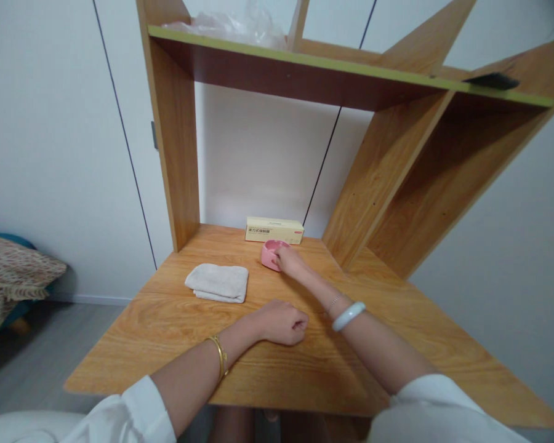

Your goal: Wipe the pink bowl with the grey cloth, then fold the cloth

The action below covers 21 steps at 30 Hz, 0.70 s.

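Note:
My right hand (290, 261) reaches forward across the wooden desk (166, 332) and grips the near rim of a small pink bowl (270, 253). Just behind the bowl lies a long cream box (274, 229) with red print, against the back wall. My left hand (282, 322) rests on the desk in a loose fist with nothing visible in it; a gold bangle sits on that wrist. A folded beige towel (218, 282) lies to the left of the bowl, apart from both hands. A pale jade bangle is on my right wrist.
A wooden shelf unit (175, 154) rises from the desk, with uprights left and right and a green-edged shelf (305, 60) overhead holding crumpled clear plastic (240, 26) and a dark flat object (492, 80). A patterned cloth on a seat (9, 271) is at far left.

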Motion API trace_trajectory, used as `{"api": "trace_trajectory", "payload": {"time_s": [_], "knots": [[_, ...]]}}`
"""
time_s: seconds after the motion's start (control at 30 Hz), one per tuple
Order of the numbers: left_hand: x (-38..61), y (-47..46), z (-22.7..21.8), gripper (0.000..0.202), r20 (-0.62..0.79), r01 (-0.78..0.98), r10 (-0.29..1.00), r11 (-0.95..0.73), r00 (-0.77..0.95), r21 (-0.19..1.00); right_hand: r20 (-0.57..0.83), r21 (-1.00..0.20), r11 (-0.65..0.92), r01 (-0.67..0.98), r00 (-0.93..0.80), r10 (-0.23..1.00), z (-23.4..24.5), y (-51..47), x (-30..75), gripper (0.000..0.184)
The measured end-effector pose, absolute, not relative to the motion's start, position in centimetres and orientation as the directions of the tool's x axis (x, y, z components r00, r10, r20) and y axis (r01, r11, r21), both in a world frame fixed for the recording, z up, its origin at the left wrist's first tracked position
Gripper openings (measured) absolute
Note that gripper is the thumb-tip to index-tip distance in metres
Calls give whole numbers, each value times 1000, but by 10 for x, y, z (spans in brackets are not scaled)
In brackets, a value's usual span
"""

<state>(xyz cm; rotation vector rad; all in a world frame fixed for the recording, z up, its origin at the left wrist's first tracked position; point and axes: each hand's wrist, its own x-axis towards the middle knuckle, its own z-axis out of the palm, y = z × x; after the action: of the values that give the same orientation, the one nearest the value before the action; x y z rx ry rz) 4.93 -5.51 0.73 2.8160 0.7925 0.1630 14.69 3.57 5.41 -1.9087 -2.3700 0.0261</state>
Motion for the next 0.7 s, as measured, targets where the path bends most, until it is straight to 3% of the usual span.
{"api": "trace_trajectory", "payload": {"time_s": [0.13, 0.37, 0.47, 0.53, 0.6, 0.7], "knots": [[48, -52, 4, 14, 53, 508, 532, -829, 845, 233, 69, -166, 361, 918, -354, 933, 51, 47, 99, 16], [50, -49, 0, 24, 212, 375, 460, -862, 862, 342, 79, -278, 500, 820, -499, 863, 47, 48, 56, 14], [49, -49, 2, 19, 169, 423, 485, -854, 858, 301, 233, -401, 587, 703, -541, 808, 45, 44, 69, 25], [47, -49, 4, 16, 92, 484, 525, -829, 846, 279, 380, -529, 612, 588, -481, 790, 41, 43, 91, 34], [45, -48, 6, 16, 40, 531, 562, -800, 826, 279, 408, -663, 538, 520, -352, 842, 33, 41, 119, 31], [42, -42, 8, 17, 36, 576, 609, -766, 792, 284, 246, -832, 305, 464, -184, 952, 13, 38, 160, 23]]}}
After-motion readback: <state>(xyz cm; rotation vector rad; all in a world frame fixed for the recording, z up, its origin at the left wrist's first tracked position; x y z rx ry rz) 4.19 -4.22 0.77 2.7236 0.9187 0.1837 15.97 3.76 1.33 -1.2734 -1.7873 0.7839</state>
